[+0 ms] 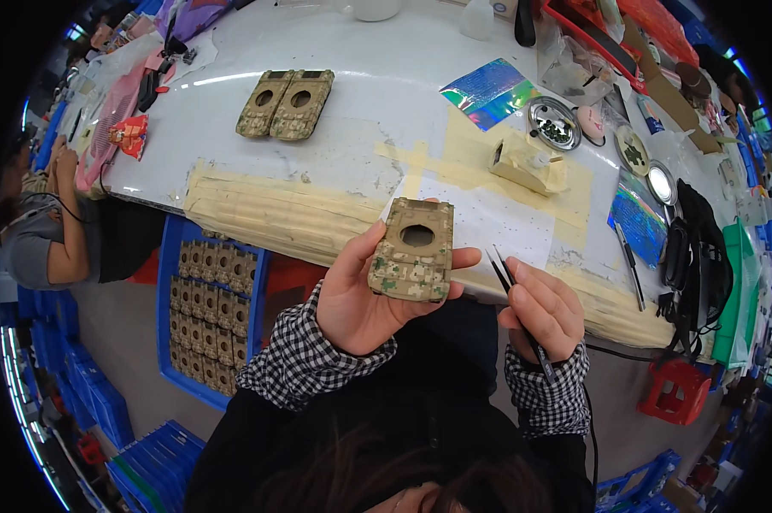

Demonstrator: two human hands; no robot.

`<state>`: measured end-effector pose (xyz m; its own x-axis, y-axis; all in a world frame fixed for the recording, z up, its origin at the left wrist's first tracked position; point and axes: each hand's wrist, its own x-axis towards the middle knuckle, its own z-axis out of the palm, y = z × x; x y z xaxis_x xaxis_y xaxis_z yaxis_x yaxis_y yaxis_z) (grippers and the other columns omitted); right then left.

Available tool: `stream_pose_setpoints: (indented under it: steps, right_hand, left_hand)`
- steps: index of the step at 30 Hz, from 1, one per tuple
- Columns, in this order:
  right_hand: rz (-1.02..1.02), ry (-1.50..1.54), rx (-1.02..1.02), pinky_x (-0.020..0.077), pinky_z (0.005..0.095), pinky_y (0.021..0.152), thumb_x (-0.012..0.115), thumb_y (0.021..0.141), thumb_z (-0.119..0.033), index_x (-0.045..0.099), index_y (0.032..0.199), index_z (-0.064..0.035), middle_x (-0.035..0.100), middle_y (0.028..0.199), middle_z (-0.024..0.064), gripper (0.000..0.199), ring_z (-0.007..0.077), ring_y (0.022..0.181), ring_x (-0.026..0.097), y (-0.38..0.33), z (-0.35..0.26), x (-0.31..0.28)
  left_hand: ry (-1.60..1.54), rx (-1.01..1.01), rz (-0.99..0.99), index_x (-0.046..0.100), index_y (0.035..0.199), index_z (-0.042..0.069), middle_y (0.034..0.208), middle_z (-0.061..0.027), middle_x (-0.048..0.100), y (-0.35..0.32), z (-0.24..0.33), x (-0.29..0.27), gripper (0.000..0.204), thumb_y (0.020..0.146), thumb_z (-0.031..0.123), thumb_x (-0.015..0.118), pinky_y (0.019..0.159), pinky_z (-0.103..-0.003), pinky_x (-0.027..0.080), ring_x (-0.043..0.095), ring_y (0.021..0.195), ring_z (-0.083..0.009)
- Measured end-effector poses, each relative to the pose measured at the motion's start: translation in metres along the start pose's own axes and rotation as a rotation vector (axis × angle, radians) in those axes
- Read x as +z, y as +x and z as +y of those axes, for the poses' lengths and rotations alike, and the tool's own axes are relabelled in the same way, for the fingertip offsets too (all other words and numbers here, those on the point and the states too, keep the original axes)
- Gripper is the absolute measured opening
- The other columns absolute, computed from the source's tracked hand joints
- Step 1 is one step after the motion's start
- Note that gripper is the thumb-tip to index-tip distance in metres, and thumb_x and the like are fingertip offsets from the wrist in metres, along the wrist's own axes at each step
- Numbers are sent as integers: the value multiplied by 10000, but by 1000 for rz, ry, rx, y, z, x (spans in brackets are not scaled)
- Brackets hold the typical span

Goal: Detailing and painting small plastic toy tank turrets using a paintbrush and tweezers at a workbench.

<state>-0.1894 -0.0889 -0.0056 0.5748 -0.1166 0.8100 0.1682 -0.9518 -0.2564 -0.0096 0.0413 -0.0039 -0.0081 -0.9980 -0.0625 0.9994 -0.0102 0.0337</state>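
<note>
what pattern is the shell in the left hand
The shell has tan, brown and green camouflage, clearest in head view.

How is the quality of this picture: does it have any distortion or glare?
In the head view, the edge of the white table bends and the corners are black; also in the head view, a bright glare streak crosses the tabletop, and the upper foil sheet shows coloured reflections; there too, the held camouflage hull looks fairly sharp.

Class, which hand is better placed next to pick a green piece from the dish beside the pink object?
Probably the right hand: it holds the tweezers, tips apart, and is nearer the dish; the left hand is busy supporting the camouflage model.
</note>
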Motion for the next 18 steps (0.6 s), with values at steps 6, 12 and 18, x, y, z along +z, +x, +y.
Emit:
stream_pose_setpoints:
  steps: [6, 12, 18]
  right_hand:
    - [66, -13, -14, 568, 327, 725, 701, 780, -79, 612, 1030, 15, 646, 1016, 200, 282, 295, 879, 664, 23, 10, -7]
    - [100, -29, 10, 560, 339, 745, 691, 781, -56, 604, 1057, 3, 645, 1035, 193, 295, 293, 893, 661, 32, 11, -10]
    - [112, -2, 43, 555, 341, 742, 686, 793, -83, 609, 1048, 5, 649, 1026, 195, 280, 292, 889, 662, 32, 10, -9]
  left_hand:
    - [37, -3, -46, 169, 1431, 47, 1327, -401, 291, 6, 1, 0, 572, 983, 394, 248, 858, -353, 549, 603, 1003, -362]
    - [52, -6, -37, 201, 1419, 37, 1328, -392, 299, 6, 1, 2, 566, 984, 395, 251, 866, -352, 546, 597, 1018, -356]
    - [65, 4, -28, 213, 1411, 22, 1331, -395, 291, 5, 1, 4, 571, 984, 399, 253, 871, -349, 545, 594, 1024, -357]
